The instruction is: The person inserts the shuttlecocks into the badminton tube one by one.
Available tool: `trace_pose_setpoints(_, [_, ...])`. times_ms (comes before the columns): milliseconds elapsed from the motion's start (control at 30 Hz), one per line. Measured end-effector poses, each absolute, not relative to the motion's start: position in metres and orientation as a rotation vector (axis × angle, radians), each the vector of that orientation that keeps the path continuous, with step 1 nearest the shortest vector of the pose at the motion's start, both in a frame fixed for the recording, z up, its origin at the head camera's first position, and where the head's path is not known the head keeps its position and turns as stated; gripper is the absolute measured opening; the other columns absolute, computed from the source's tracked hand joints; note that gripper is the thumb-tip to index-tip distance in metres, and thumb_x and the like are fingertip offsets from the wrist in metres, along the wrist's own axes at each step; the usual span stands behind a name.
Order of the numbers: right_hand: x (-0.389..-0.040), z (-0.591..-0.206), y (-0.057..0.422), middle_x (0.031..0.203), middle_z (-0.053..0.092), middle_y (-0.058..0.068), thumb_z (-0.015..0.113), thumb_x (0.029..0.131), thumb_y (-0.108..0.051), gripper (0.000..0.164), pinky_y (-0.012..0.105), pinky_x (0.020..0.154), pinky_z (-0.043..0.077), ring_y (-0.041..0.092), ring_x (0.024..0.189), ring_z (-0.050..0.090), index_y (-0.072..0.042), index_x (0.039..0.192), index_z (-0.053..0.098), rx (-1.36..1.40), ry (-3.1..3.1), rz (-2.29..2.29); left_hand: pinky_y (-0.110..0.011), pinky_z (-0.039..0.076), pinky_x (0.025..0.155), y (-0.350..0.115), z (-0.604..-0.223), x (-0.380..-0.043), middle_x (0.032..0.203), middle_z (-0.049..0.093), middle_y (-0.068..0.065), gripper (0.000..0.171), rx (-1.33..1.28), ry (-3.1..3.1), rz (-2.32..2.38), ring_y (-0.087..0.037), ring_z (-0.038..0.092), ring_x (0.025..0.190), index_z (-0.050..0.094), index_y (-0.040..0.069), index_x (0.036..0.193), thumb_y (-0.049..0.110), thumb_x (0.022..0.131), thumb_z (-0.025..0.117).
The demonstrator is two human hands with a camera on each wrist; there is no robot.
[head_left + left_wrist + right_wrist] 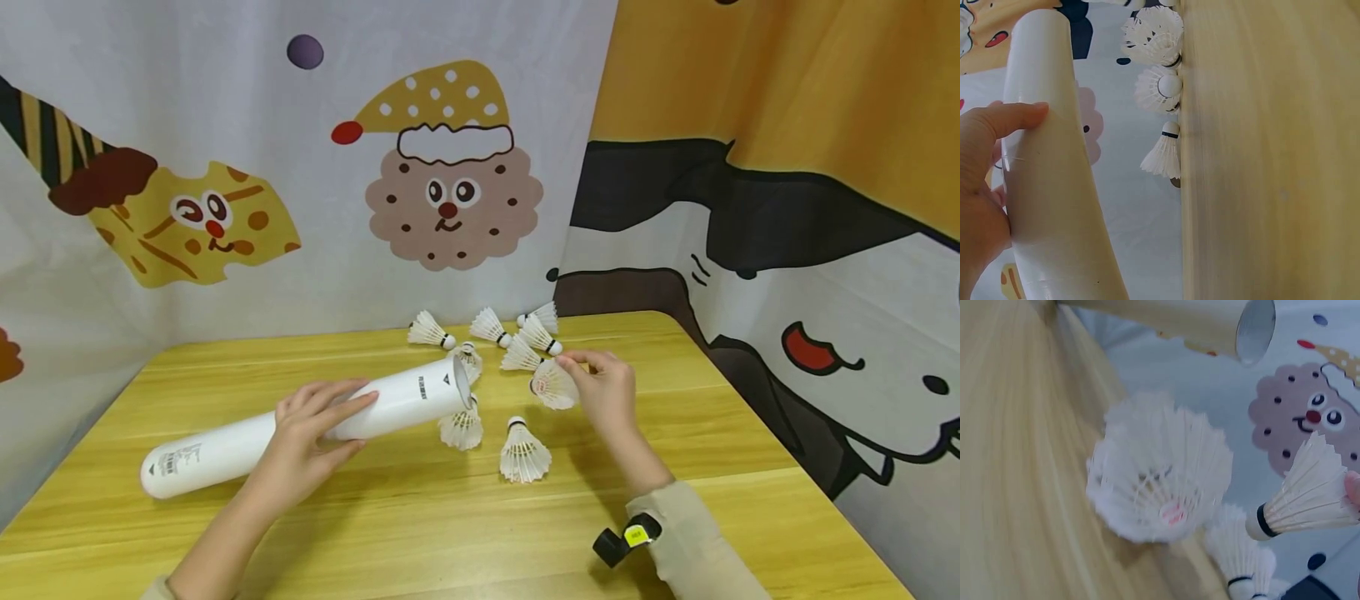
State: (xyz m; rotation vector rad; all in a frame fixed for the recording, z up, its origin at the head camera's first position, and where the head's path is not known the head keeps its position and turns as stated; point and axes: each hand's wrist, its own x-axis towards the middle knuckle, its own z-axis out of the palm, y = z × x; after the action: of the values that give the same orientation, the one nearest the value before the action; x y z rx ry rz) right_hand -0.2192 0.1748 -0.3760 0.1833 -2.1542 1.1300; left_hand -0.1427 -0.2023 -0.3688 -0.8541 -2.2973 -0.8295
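Head view: here's the left hand (303,433) lying across the tube (412,397), fingers over the top, thumb on the near side, a proper grip. Over to the right hand (609,390), forearm angled in from the near right corner, and it's thumb and finger pinching a shuttle (557,389) by its feathered skirt, held just right of the tube's mouth and apart from it, cork lowered. One tube, then, and nine shuttles in all! Eight loose shuttles (526,457) lie on the table (420,533): five toward the back edge, two beside the tube's mouth, one alone nearer the front edge. The tube is a long, smooth white cylinder, slanting with its round mouth raised to the right; whether its left end touches the table, I cannot tell. Shuttles: white feather cones, ragged rims, rounded corks, dark bands on several. Streaky yellow woodgrain below, soft folded curtain (330,287) printed with cartoons behind.
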Motion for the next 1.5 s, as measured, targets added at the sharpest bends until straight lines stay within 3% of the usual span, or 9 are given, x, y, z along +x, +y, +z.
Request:
trace_pose_setpoints(400, [-0.202, -0.348, 0.147, 0.069, 0.065, 0.004, 0.079, 0.079, -0.009, 0.012, 0.02, 0.048, 0.029, 0.01, 0.055, 0.038, 0.002, 0.083, 0.076, 0.24, -1.955, 1.521, -0.05, 0.019, 0.09, -0.203, -0.37, -0.143, 0.132, 0.056, -0.008, 0.074, -0.856, -2.311, -0.829, -0.028, 0.043, 0.117, 0.063, 0.02, 0.128, -0.002, 0.061, 0.086])
trace_pose_setpoints(567, [-0.197, -0.342, 0.138, 0.062, 0.06, 0.0, 0.078, 0.079, -0.007, 0.012, 0.02, 0.046, 0.026, 0.009, 0.052, 0.034, 0.004, 0.082, 0.075, 0.31, -1.897, 1.576, -0.05, 0.019, 0.089, -0.202, -0.369, -0.143, 0.132, 0.056, -0.007, 0.076, -0.851, -2.304, -0.839, -0.027, 0.043, 0.116, 0.064, 0.02, 0.127, -0.005, 0.059, 0.086])
trace_pose_setpoints(800, [-0.193, -0.337, 0.124, 0.069, 0.066, 0.0, 0.077, 0.079, 0.0, 0.008, 0.019, 0.047, 0.031, 0.009, 0.052, 0.039, 0.006, 0.082, 0.074, 0.365, -1.847, 1.657, -0.049, 0.019, 0.088, -0.202, -0.369, -0.143, 0.133, 0.056, -0.005, 0.075, -0.856, -2.302, -0.836, -0.027, 0.043, 0.115, 0.063, 0.02, 0.128, -0.003, 0.06, 0.086])
trace_pose_setpoints(1067, [-0.188, -0.336, 0.104, 0.067, 0.064, 0.0, 0.075, 0.08, 0.0, 0.01, 0.019, 0.046, 0.026, 0.009, 0.05, 0.032, 0.008, 0.084, 0.072, 0.392, -1.818, 1.772, -0.05, 0.019, 0.088, -0.202, -0.369, -0.143, 0.133, 0.055, -0.005, 0.076, -0.855, -2.305, -0.847, -0.027, 0.043, 0.116, 0.064, 0.02, 0.128, -0.005, 0.059, 0.086])
trace_pose_setpoints(1233, [-0.188, -0.34, 0.094, 0.071, 0.066, -0.002, 0.076, 0.08, -0.003, 0.011, 0.019, 0.047, 0.028, 0.009, 0.052, 0.034, 0.006, 0.085, 0.073, 0.409, -1.835, 1.805, -0.05, 0.019, 0.089, -0.203, -0.369, -0.143, 0.134, 0.055, -0.006, 0.074, -0.861, -2.31, -0.842, -0.027, 0.043, 0.116, 0.063, 0.019, 0.128, -0.002, 0.061, 0.086])
trace_pose_setpoints(1500, [-0.192, -0.351, 0.092, 0.075, 0.069, 0.006, 0.077, 0.079, -0.004, 0.008, 0.02, 0.05, 0.029, 0.012, 0.057, 0.037, 0.001, 0.084, 0.075, 0.373, -1.885, 1.786, -0.05, 0.019, 0.088, -0.202, -0.369, -0.142, 0.133, 0.055, -0.005, 0.073, -0.865, -2.307, -0.844, -0.026, 0.043, 0.116, 0.064, 0.019, 0.127, -0.003, 0.061, 0.086])
